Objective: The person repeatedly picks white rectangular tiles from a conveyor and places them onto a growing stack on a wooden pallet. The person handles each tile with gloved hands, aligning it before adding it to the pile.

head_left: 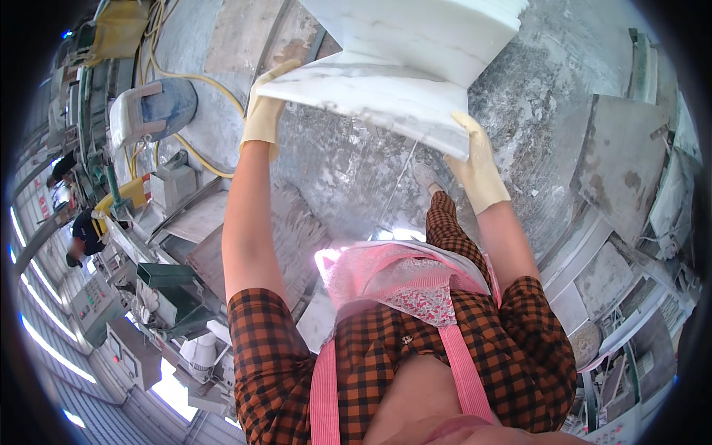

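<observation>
A white marble slab (pixel 374 93) with grey veins is held up in front of me, tilted, its long near edge toward my body. My left hand (pixel 265 107), in a cream rubber glove, grips its left end, with fingers reaching over the corner. At the right end my right hand (pixel 477 163), gloved the same way, is closed around the lower corner, its thumb side along the edge. Just beyond, a larger white marble piece (pixel 430 33) meets the held slab's far edge; whether the two are joined or only touching, I cannot tell.
Wet grey floor (pixel 334 159) lies below. A yellow hose (pixel 204 81) runs along the left, by a blue-and-white tub (pixel 156 111). Boards (pixel 623 159) and metal frames stand right. Machinery fills the far left, where a person in dark clothing (pixel 87 233) works.
</observation>
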Demonstrator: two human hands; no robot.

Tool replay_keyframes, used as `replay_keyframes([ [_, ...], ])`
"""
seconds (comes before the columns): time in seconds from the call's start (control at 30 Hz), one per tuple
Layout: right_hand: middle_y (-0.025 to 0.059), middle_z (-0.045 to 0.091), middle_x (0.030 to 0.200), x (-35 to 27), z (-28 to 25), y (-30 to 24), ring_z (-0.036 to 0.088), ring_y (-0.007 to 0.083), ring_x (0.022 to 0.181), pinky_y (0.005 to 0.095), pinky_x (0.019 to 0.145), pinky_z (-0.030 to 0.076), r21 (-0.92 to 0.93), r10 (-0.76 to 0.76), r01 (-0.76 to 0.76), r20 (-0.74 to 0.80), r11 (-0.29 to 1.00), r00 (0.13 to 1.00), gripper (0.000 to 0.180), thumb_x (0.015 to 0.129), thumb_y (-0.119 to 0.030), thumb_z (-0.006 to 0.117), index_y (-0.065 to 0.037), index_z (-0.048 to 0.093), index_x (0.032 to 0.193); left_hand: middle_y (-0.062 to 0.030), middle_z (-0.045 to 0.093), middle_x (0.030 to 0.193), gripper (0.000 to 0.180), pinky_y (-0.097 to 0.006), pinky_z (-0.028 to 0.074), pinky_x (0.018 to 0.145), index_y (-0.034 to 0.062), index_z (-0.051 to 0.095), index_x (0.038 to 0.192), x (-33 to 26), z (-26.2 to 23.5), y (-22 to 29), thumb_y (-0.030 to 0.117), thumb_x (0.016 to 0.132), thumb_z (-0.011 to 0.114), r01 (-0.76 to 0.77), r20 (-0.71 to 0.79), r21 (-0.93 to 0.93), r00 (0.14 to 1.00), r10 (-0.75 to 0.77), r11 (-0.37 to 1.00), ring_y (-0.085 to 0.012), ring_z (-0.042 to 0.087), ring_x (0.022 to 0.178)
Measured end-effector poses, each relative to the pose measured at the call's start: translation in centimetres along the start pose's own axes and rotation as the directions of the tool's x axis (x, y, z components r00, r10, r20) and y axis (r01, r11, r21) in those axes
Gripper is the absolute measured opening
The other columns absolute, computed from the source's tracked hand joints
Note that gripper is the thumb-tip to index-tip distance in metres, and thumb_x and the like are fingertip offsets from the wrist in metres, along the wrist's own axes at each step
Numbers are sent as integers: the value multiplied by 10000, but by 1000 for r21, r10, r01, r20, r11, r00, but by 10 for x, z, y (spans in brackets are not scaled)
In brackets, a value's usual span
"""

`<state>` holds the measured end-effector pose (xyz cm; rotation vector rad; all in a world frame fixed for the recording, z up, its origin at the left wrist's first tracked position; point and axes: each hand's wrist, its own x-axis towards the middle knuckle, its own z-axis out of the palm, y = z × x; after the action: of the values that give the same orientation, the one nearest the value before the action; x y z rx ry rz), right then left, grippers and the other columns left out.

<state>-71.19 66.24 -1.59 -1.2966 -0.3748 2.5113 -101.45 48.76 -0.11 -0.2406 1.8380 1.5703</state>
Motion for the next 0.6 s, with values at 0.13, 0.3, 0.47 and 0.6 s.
replay_keyframes([
  [0.13, 228, 619, 1104, 16, 24, -26, 664, 311, 945, 329, 740, 608, 100, -43, 43, -3, 994, 999, 417, 942, -277, 522, 69, 512, 1175, -151, 637, 1206, 437, -345, 451, 946, 6, 558, 1277, -24, 3, 6, 187, 883, 609, -433, 158, 734, 858, 488, 524, -236, 601, 1117],
  [0.3, 279, 609, 1129, 45, 41, -61, 658, 366, 959, 381, 762, 610, 108, -195, 179, 157, 978, 968, 547, 1006, -381, 301, 95, 474, 1212, -162, 550, 1322, 464, -350, 379, 1044, 8, 535, 1306, -101, -85, -53, 238, 905, 582, -314, -2, 712, 894, 449, 628, -263, 509, 1243],
  [0.47, 307, 497, 1308, 69, 18, -52, 556, 402, 1153, 458, 930, 529, 29, -186, 184, 218, 983, 958, 660, 1007, -439, 197, 116, 389, 1308, -110, 555, 1320, 404, -364, 407, 1012, 35, 526, 1310, -298, -240, -204, 210, 946, 519, 129, -632, 303, 769, 98, 944, -248, 526, 1209],
  [0.6, 285, 155, 1532, 48, -11, -5, 166, 394, 1423, 470, 1179, 133, -97, -25, 81, 482, 992, 876, 756, 973, -492, 201, 101, 212, 1441, -99, 638, 1194, 326, -386, 470, 936, 55, 609, 1211, -480, -330, -327, 218, 938, 537, 459, -919, 255, 388, 66, 851, -260, 606, 1073],
])
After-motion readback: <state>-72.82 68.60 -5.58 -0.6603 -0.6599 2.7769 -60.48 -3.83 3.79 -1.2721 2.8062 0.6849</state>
